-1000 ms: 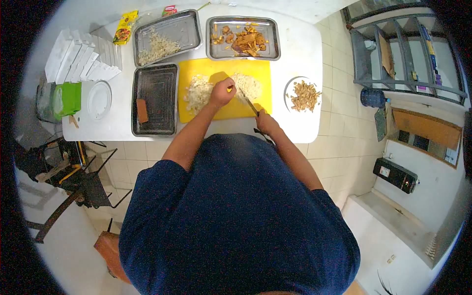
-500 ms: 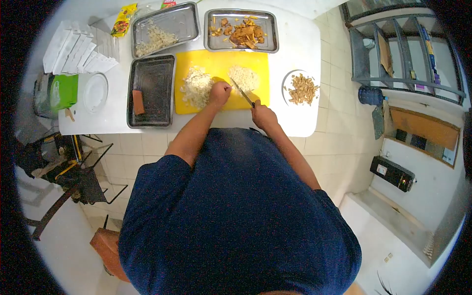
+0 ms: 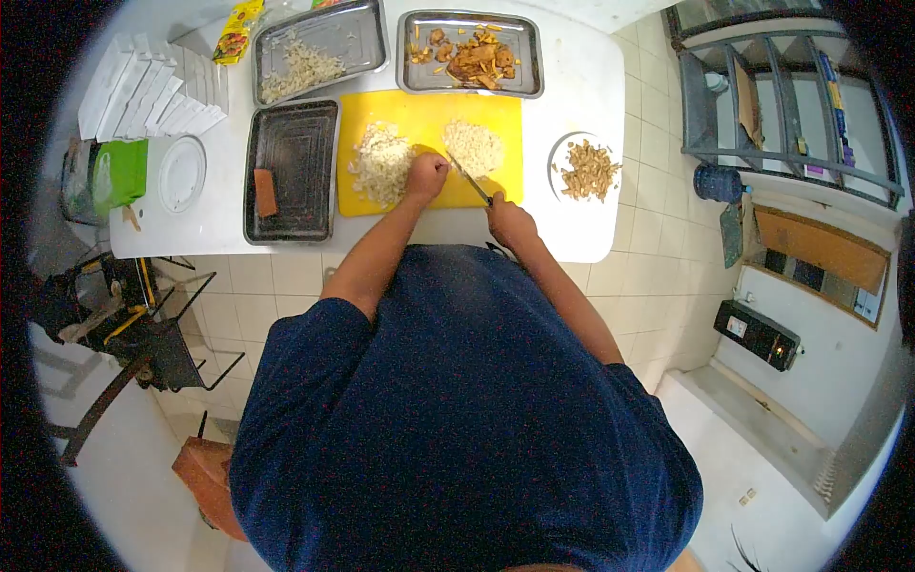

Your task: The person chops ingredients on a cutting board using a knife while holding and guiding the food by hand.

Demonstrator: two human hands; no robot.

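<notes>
My right hand grips a knife by its handle, the blade slanting up and left over a yellow cutting board. The blade's tip is at the left edge of a finely chopped pale pile. Left of the blade, my left hand is closed, fingers curled together; anything inside them is too small to name. Beside that hand lies a larger heap of coarser white pieces, on the board's left half.
Behind the board stands a metal tray of browned pieces; another tray holds pale shreds. A dark tray with a reddish-brown block is at left. Right is a plate of brown pieces. White boxes stand far left.
The whole view has shifted very slightly, with the table appearing a little higher. Both hands and the knife hold nearly the same place on the board.
</notes>
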